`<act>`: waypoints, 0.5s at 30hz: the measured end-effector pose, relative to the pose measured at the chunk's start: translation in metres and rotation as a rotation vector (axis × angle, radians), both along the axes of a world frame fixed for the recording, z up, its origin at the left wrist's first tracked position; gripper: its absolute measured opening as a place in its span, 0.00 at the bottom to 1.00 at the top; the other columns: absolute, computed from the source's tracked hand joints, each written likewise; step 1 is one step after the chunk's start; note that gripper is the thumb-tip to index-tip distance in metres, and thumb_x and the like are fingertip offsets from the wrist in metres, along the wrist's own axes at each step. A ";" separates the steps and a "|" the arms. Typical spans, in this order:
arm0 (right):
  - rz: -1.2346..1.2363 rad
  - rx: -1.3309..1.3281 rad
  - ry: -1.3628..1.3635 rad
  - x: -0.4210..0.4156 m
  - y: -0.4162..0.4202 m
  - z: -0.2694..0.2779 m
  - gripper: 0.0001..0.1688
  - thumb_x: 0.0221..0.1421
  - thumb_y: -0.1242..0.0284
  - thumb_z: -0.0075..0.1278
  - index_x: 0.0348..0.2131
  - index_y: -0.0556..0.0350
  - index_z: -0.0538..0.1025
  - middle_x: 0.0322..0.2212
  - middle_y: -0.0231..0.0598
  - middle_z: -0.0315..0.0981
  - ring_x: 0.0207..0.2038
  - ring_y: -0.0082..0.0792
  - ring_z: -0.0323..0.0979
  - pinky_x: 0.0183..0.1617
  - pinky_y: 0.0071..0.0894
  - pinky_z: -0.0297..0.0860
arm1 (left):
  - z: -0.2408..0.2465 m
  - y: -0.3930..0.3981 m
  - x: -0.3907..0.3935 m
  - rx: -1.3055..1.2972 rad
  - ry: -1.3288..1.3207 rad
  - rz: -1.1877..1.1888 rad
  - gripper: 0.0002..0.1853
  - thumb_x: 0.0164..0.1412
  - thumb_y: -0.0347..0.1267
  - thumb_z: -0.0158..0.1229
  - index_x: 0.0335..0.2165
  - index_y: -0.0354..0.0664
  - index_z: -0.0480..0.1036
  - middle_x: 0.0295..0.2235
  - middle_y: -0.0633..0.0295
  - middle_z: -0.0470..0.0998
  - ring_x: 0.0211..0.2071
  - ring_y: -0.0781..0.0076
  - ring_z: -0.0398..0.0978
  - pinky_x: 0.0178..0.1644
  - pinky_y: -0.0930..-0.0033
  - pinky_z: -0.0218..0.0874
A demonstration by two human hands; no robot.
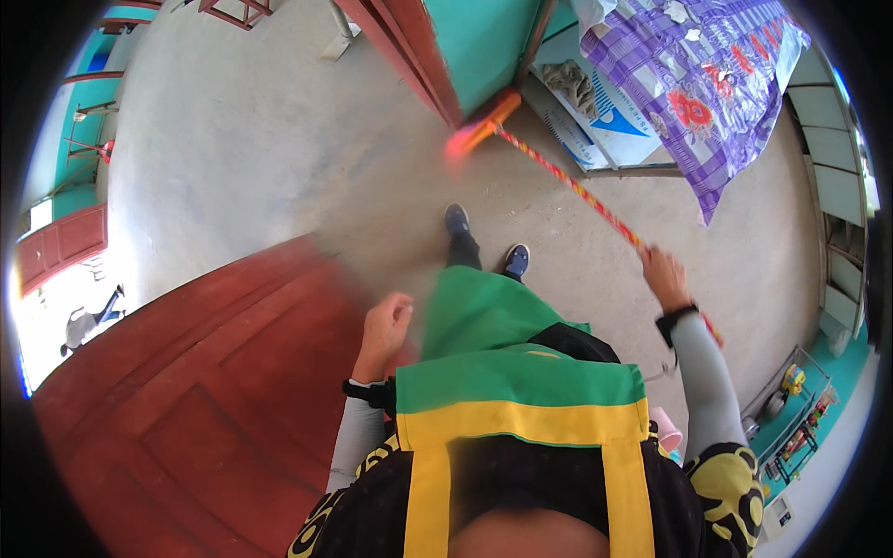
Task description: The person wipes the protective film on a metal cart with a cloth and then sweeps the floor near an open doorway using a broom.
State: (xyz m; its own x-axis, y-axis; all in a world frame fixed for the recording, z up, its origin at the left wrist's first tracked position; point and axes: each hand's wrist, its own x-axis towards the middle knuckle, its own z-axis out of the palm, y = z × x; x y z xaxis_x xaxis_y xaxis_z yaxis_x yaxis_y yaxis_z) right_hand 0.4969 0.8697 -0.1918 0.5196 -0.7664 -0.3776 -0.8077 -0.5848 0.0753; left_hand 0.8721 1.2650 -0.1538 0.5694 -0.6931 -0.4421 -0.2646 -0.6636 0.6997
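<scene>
A broom has a red-and-yellow patterned handle (568, 183) and an orange head (488, 125) with pinkish-red bristles. My right hand (666, 275) grips the handle near its upper end, with the arm out to the right. The bristles look blurred and lie by the foot of the red door frame (418, 63), over the concrete floor (558, 230). My left hand (387, 328) hangs beside the green apron (488, 307), its fingers loosely curled and nothing visible in them. Behind it is a red panelled door (230, 376).
A table under a purple flowered cloth (698, 91) stands at the upper right, above a low shelf (614, 139) holding a grey cloth (572, 84). A wire rack (795, 425) and a pink bucket (666, 429) are at the right. A person (87, 324) is outside at the far left.
</scene>
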 end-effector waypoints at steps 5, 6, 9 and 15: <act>-0.170 0.172 0.056 -0.007 -0.039 -0.036 0.28 0.62 0.47 0.41 0.33 0.51 0.77 0.30 0.53 0.78 0.35 0.57 0.77 0.38 0.53 0.73 | -0.002 0.021 0.002 0.004 -0.045 -0.014 0.08 0.59 0.28 0.56 0.37 0.36 0.73 0.25 0.57 0.78 0.24 0.73 0.74 0.30 0.71 0.65; -0.245 0.228 0.044 -0.020 -0.024 -0.043 0.29 0.62 0.46 0.41 0.34 0.51 0.77 0.32 0.54 0.78 0.38 0.58 0.76 0.42 0.56 0.71 | -0.007 0.023 0.002 0.006 -0.057 -0.036 0.07 0.59 0.28 0.56 0.37 0.36 0.73 0.25 0.57 0.78 0.24 0.73 0.74 0.30 0.71 0.64; -0.346 0.312 0.016 -0.064 0.033 -0.041 0.29 0.62 0.47 0.42 0.31 0.53 0.77 0.31 0.56 0.76 0.38 0.60 0.75 0.40 0.57 0.70 | -0.001 0.013 -0.004 0.008 -0.018 -0.023 0.07 0.59 0.28 0.56 0.37 0.36 0.73 0.25 0.57 0.78 0.25 0.73 0.73 0.30 0.72 0.64; -0.493 0.356 0.132 -0.175 0.126 0.031 0.29 0.62 0.49 0.43 0.29 0.57 0.77 0.28 0.59 0.75 0.36 0.63 0.74 0.38 0.58 0.69 | -0.001 -0.003 -0.013 -0.036 0.051 -0.001 0.07 0.59 0.27 0.56 0.37 0.35 0.73 0.25 0.57 0.77 0.25 0.74 0.74 0.31 0.72 0.65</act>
State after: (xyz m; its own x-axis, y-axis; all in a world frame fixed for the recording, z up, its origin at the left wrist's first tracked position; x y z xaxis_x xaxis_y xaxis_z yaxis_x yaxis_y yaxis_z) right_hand 0.3217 0.9953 -0.1611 0.0679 -0.7199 -0.6907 -0.9863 -0.1525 0.0621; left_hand 0.8593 1.2617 -0.1543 0.5459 -0.7097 -0.4453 -0.2292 -0.6377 0.7354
